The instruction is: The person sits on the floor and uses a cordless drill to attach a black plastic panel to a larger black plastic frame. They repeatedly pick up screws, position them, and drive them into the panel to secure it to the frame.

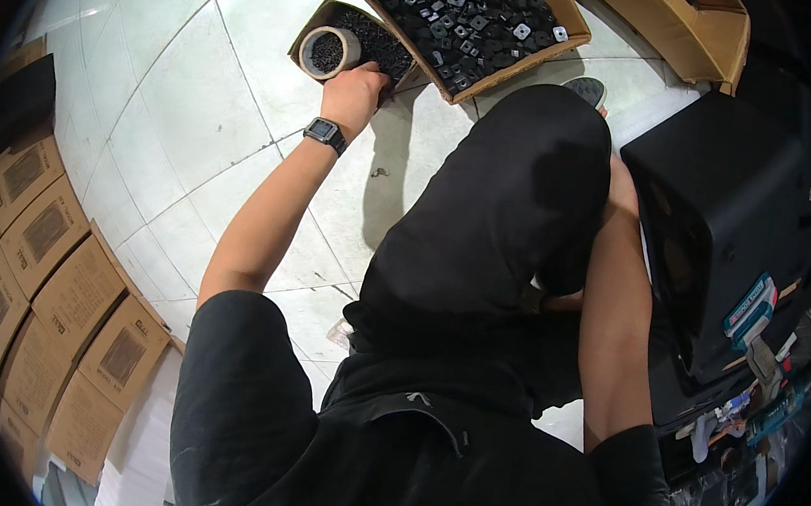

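Note:
My left hand [352, 97], with a dark watch [325, 133] on its wrist, reaches to the near edge of a small cardboard box [310, 26] of small black screws [383, 43]. Its fingers are curled down at the screws, and what they hold is hidden. Beside them in the box, a round beige ring [346, 50], like a cardboard or tape core, has more small black pieces inside. My right forearm [614, 333] runs up beside my bent knee. The knee hides most of my right hand, so its fingers and anything in them cannot be made out.
A larger cardboard box [522, 66] of black square parts adjoins the small box. Another open carton [698, 38] stands at the far right. To my right are a large black case [719, 200] and assorted tools [764, 372]. Stacked brown cartons [55, 294] line the left.

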The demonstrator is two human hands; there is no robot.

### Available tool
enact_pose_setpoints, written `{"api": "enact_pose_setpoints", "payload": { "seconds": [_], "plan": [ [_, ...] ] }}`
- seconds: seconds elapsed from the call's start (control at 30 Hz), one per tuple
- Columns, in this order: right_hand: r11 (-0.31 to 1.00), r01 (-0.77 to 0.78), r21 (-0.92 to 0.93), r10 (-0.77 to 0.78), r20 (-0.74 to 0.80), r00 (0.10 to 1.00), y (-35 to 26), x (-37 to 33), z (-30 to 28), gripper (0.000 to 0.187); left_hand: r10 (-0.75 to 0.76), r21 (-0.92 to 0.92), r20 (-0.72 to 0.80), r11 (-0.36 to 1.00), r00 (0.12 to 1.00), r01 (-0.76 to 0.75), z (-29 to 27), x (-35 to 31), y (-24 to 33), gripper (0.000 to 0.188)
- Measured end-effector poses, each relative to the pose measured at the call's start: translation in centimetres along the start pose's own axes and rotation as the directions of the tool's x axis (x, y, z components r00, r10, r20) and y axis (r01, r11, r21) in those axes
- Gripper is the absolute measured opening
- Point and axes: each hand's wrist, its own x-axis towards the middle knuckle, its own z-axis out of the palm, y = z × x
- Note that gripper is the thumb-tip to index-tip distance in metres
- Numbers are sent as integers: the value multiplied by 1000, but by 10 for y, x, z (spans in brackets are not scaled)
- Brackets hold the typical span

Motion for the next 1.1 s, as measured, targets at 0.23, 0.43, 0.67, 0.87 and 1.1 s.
{"api": "enact_pose_setpoints", "payload": {
  "seconds": [0.23, 0.43, 0.67, 0.87, 1.1],
  "plan": [
    [1000, 9, 0, -9, 26, 1000, 9, -6, 4, 33, 195, 24, 19, 980, 981, -195, -4, 0, -11, 19],
    [999, 44, 7, -44, -45, 998, 12, -10, 10, 30, 160, -35, 60, 987, 985, -158, -3, 3, -13, 21],
    [989, 140, -50, -148, -262, 954, 22, -33, 16, 25, 166, 34, 47, 985, 985, -168, -2, 1, -11, 18],
    [918, 294, -266, -394, -521, 757, 33, -65, 21, 22, -167, -342, -312, 938, 935, 53, -33, -13, -17, 17],
    [762, 520, -385, -641, -333, 692, 77, -125, -50, 21, -378, -209, -230, 919, 897, 334, -38, -4, -65, 17]
  ]
}}
